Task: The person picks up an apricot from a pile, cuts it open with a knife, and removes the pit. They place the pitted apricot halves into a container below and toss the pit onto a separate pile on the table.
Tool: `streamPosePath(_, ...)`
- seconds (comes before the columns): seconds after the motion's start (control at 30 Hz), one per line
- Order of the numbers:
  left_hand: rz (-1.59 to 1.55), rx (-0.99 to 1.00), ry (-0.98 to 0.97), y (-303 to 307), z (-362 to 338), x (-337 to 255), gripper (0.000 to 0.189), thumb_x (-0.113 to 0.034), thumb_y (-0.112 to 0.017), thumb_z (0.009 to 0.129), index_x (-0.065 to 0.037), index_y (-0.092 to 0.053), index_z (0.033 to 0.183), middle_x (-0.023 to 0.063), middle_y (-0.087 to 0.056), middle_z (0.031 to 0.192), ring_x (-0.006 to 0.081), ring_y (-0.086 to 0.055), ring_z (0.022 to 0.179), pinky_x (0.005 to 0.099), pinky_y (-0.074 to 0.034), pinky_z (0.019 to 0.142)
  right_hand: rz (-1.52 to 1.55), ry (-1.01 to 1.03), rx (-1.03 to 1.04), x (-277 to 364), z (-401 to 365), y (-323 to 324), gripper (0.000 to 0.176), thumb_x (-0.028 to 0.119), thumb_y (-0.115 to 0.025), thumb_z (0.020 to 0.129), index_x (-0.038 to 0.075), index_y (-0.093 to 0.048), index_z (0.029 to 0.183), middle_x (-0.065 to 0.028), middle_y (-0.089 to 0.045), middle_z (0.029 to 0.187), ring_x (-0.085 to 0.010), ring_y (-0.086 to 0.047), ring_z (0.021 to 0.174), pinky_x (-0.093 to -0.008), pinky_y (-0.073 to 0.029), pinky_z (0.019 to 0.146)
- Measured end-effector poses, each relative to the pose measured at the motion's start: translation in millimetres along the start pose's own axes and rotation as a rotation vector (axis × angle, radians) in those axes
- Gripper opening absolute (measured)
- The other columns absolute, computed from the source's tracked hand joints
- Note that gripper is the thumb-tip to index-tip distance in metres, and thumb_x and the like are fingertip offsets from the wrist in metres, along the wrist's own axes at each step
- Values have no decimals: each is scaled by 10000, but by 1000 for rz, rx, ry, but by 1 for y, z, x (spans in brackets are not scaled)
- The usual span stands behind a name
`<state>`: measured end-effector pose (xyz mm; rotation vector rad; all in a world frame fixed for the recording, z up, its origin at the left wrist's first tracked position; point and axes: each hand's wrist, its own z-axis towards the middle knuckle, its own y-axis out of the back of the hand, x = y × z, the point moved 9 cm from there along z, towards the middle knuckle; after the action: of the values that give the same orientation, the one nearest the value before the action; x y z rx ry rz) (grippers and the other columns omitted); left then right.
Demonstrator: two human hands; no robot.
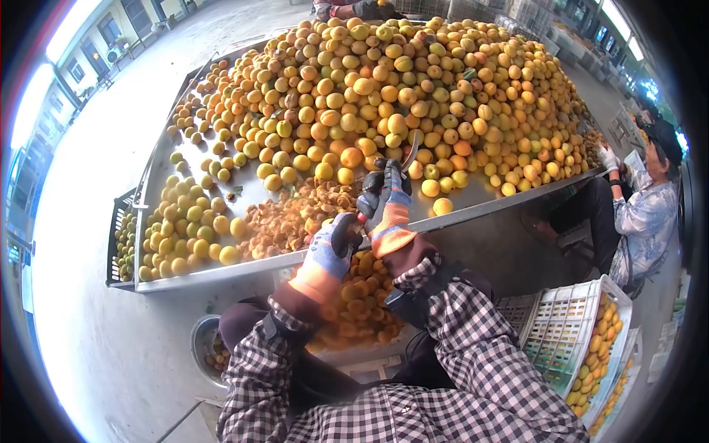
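Checked sleeves point(473, 354) nearest, bottom of frame. White crate point(569, 332) with fruit at lower right, metal bowl point(203, 343) at lower left. Heap of apricot halves point(362, 306) under both wrists, below the table edge. Left hand point(329, 255), gloved, fingers curled in; anything gripped is hidden. Right hand point(388, 214), gloved, just beside the left, closed around knife point(410, 151), blade up. Steel table point(480, 207) beyond: brownish-orange cut pieces point(288, 218) near front rim, greener apricots point(185, 229) at left end, main apricot pile point(413, 81) filling the far side. Dark crate point(122, 244) off the table's left end. Seated co-worker point(642, 214) at right, gloved hand at the table corner.
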<state>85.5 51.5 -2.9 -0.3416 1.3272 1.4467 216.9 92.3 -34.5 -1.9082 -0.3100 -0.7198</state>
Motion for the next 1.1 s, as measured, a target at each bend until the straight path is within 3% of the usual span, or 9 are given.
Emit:
streamPosePath(0.13,52,-29,-2,8,7,-9,325,32,-649,791,-41,-586,1101,160,-654,920,358,-645,855,375,-503,732,149,-174,-184,-28,15,17,237,416,-553,962,179,-556,945,48,-458,619,-88,-285,427,-250,-235,403)
streamPosePath(0.3,92,-123,-45,20,14,8,209,-56,-687,803,-61,-635,1005,153,-673,870,339,-659,815,386,-506,691,341,-356,-23,-48,34,12,319,479,-490,961,194,-464,820,42,-333,546,-116,-229,422,-285,-192,409)
streamPosePath(0.37,424,-52,32,24,16,12,133,-138,-700,825,-72,-665,934,142,-677,822,328,-663,760,384,-502,648,551,-372,-27,-45,38,3,319,476,-465,973,197,-481,819,43,-291,534,-119,-194,425,-290,-178,413)
streamPosePath(0.43,465,-96,83,35,19,19,149,-214,-719,828,-80,-684,883,131,-674,784,314,-659,710,380,-496,615,564,-283,20,-31,40,-10,267,406,-474,985,181,-533,855,34,-350,524,-117,-255,390,-295,-225,370)
streamPosePath(0.5,423,-108,326,54,17,43,200,-264,-738,823,-87,-689,903,117,-674,762,268,-663,677,371,-499,615,103,82,-82,9,36,-4,217,332,-504,984,135,-574,928,8,-452,546,-118,-341,352,-287,-294,326)
streamPosePath(0.6,432,-42,174,68,13,42,267,-295,-754,802,-170,-700,1031,99,-688,814,235,-667,699,345,-522,650,-109,364,163,39,29,-25,182,226,-583,950,70,-586,1043,-18,-541,609,-95,-389,334,-245,-321,307)
streamPosePath(0.73,631,153,-8,48,5,34,420,-372,-754,769,-210,-660,1145,114,-693,884,322,-663,776,403,-527,690,-246,421,228,38,25,-28,159,178,-590,943,65,-590,1054,-19,-551,620,-88,-401,339,-233,-322,309)
streamPosePath(0.9,713,216,83,34,10,33,462,-455,-702,787,-231,-638,1185,126,-681,859,337,-656,785,427,-518,692,-202,359,265,50,27,-22,173,197,-576,953,58,-586,1056,-24,-557,617,-91,-416,336,-229,-317,301)
streamPosePath(1.1,860,249,28,21,14,40,254,-380,-647,841,-179,-632,998,102,-644,767,324,-643,730,438,-493,630,-236,334,188,73,28,-3,176,229,-568,962,75,-604,1040,-18,-559,614,-96,-431,346,-238,-333,292)
